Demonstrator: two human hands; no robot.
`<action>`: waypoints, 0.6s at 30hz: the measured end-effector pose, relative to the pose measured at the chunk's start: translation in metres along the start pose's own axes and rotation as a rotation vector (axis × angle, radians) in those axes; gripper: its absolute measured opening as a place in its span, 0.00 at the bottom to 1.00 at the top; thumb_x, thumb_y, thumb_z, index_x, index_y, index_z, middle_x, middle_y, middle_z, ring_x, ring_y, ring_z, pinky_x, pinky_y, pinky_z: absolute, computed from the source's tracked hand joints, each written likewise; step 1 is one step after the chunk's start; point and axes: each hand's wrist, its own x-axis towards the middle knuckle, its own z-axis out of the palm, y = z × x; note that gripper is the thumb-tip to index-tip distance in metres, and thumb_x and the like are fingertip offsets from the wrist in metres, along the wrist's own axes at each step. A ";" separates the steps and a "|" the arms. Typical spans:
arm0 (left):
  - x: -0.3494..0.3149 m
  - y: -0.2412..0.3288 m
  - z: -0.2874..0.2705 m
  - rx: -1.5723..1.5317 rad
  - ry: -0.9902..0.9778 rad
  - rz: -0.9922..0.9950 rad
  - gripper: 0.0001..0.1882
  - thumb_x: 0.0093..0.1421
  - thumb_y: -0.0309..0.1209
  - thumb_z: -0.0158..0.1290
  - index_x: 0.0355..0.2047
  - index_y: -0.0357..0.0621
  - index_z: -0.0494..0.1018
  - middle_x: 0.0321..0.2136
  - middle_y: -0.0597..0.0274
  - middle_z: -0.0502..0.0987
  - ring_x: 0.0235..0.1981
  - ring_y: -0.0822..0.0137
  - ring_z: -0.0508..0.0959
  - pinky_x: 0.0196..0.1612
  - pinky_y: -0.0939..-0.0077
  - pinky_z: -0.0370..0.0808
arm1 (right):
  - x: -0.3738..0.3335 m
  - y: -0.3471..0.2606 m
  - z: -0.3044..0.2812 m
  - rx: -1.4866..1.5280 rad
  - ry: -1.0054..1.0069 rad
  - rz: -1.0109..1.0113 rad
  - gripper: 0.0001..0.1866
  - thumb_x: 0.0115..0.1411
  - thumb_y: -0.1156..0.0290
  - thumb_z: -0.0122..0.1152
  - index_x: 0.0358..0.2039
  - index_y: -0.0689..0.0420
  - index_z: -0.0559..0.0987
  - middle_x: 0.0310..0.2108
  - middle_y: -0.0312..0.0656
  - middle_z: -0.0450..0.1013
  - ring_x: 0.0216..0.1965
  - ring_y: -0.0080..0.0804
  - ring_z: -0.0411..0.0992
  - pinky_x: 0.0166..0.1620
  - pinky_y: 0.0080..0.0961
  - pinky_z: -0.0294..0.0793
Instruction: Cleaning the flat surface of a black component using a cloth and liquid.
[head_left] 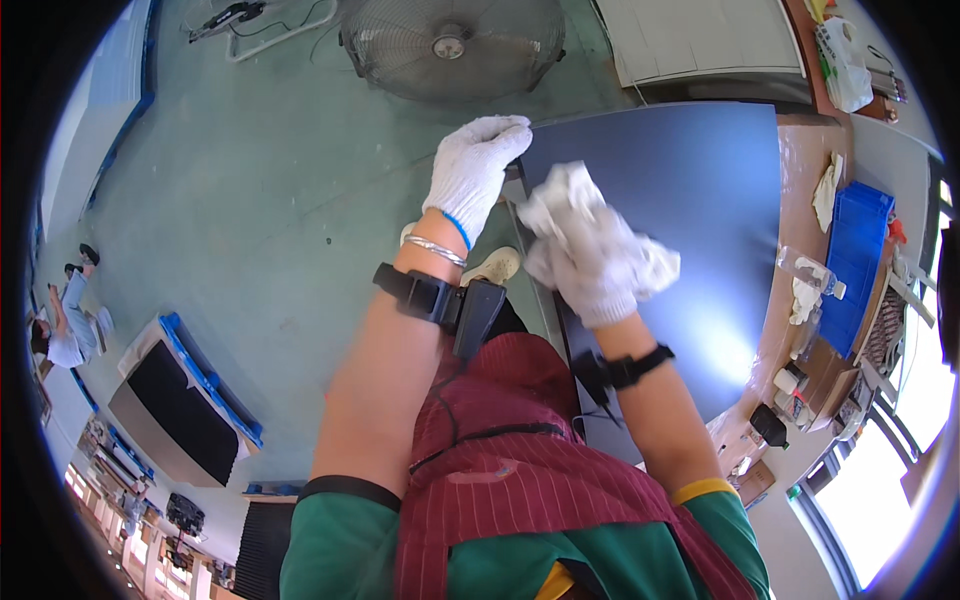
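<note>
A large smooth dark blue-grey panel (690,200) lies on the table to my right, with a bright sheen near its right side. My left hand (478,165), in a white knit glove with a blue cuff edge, is closed at the panel's far left corner. Its fingertips are partly hidden there. Over the panel's left part, my right hand (597,275) wears a white glove too and grips a crumpled white cloth (570,200). Motion blurs both the cloth and the hand, and I cannot tell whether the cloth touches the surface.
Along the table's right side lie a blue bin (858,255), a clear plastic bottle (812,270) and a dark bottle (769,426). A big floor fan (450,48) stands ahead. Another person (70,325) is far left, near a padded rack with a dark panel (178,410).
</note>
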 end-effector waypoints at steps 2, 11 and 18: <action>0.004 -0.001 0.000 0.037 -0.021 0.087 0.14 0.61 0.31 0.60 0.45 0.38 0.81 0.35 0.65 0.81 0.35 0.74 0.78 0.39 0.78 0.74 | 0.032 -0.009 0.005 0.031 -0.014 -0.023 0.23 0.48 0.71 0.66 0.48 0.49 0.82 0.30 0.49 0.72 0.31 0.50 0.74 0.32 0.45 0.73; 0.008 -0.002 -0.003 0.028 -0.044 -0.009 0.11 0.58 0.29 0.63 0.40 0.39 0.82 0.35 0.65 0.82 0.35 0.75 0.77 0.41 0.80 0.73 | -0.009 -0.016 -0.005 -0.057 -0.178 0.102 0.17 0.53 0.70 0.65 0.45 0.51 0.80 0.32 0.51 0.73 0.32 0.52 0.75 0.33 0.44 0.74; 0.015 -0.005 -0.004 0.058 -0.080 0.018 0.11 0.56 0.29 0.63 0.39 0.37 0.83 0.33 0.64 0.83 0.34 0.75 0.78 0.39 0.80 0.74 | 0.009 -0.019 0.008 -0.075 -0.134 0.125 0.14 0.55 0.68 0.63 0.44 0.52 0.80 0.35 0.51 0.74 0.34 0.52 0.75 0.34 0.47 0.74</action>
